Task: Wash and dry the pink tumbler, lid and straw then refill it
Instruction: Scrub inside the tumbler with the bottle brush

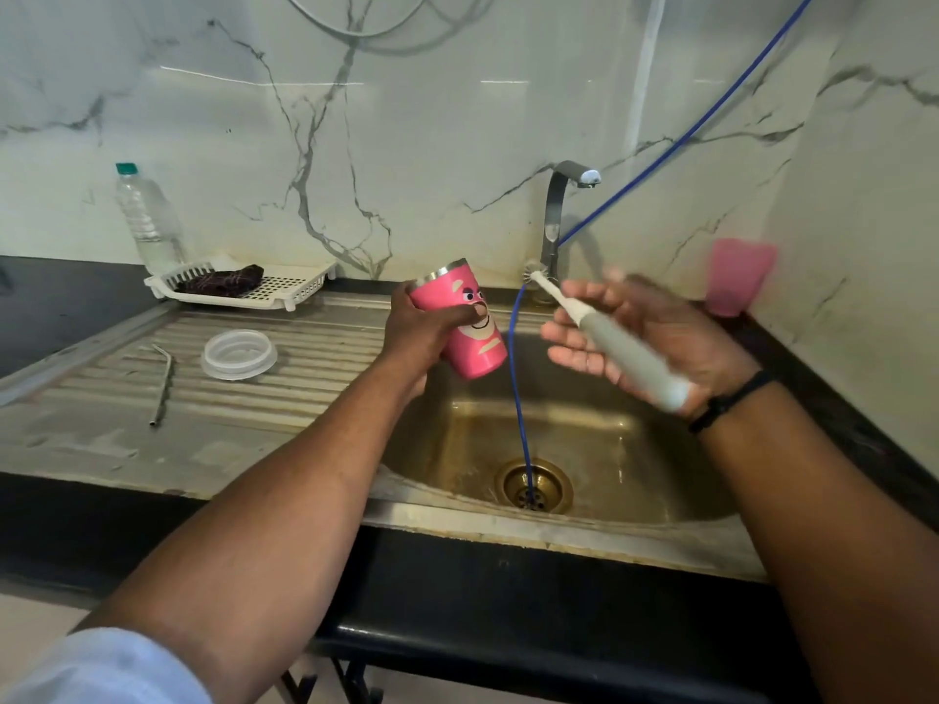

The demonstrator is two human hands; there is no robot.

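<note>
Pink tumbler (470, 325) tilts in my left hand's (414, 327) grip over the sink (660, 475); my right hand (655, 343), fingers straight, carries the brush (609, 340).

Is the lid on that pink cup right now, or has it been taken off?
Off. The pink tumbler, gripped by the left hand, shows a bare steel rim, while the clear lid lies separately on the draining board.

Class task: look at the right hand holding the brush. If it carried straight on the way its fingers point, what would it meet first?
Probably the blue hose, then the pink tumbler in the left hand. The right hand points leftward across the sink; depth is unclear, so it might pass the hose.
</note>
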